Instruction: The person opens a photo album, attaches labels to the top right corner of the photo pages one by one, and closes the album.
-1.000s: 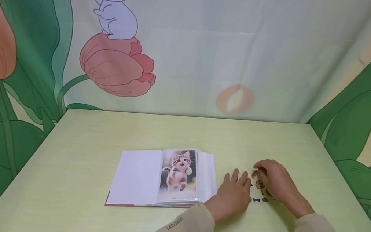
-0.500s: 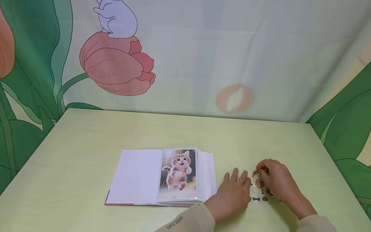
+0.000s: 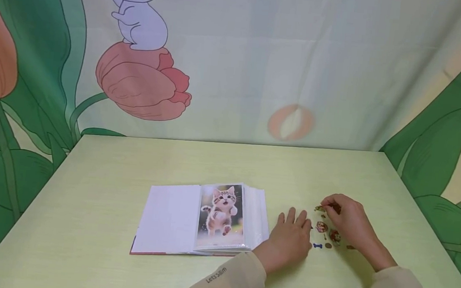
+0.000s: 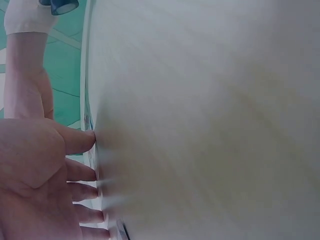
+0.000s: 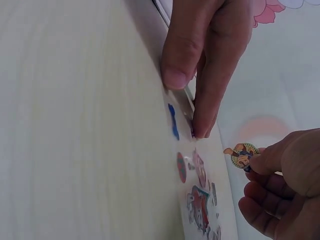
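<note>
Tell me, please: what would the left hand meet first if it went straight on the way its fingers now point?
The way ahead of the left hand looks free over the tabletop; beyond this, the hand would probably meet the tulip-print backdrop first, though depth there is unclear.

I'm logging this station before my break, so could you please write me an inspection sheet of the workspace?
Surface: pale yellow-green tabletop.
Job's things: white-paged photo album, open at a tabby-kitten photograph; small, flat, multicoloured cartoon cutouts to its right.
Clutter: nothing seen.
Hands: left hand rests spread between album and cutouts; right hand pinches a roundish, green-edged cartoon cutout.
Cables: nothing seen.
Surroundings: pale fabric backdrop printed with green leaves, a pink tulip and a white animal.
</note>
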A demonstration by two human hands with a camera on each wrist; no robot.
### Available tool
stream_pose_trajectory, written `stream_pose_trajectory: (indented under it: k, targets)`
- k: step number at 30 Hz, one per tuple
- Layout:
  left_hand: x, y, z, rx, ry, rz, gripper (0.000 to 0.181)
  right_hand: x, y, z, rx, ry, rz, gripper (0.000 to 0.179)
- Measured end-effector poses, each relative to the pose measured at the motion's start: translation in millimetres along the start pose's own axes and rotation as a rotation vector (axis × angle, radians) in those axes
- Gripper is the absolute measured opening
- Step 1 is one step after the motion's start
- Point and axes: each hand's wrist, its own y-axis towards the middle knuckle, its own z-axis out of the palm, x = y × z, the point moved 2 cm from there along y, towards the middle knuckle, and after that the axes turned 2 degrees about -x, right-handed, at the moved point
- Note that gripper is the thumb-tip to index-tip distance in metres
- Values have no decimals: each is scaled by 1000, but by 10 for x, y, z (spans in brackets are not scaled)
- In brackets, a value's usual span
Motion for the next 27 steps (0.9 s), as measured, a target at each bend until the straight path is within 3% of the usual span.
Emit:
stream_pose_trajectory:
  k: [18, 27]
  targets:
    - [43, 2, 4, 21, -109, -18, 65, -11, 23, 3, 43, 37, 35, 15]
    - [50, 8, 14, -8, -94, -13, 66, -34, 34, -11, 25, 30, -3, 12]
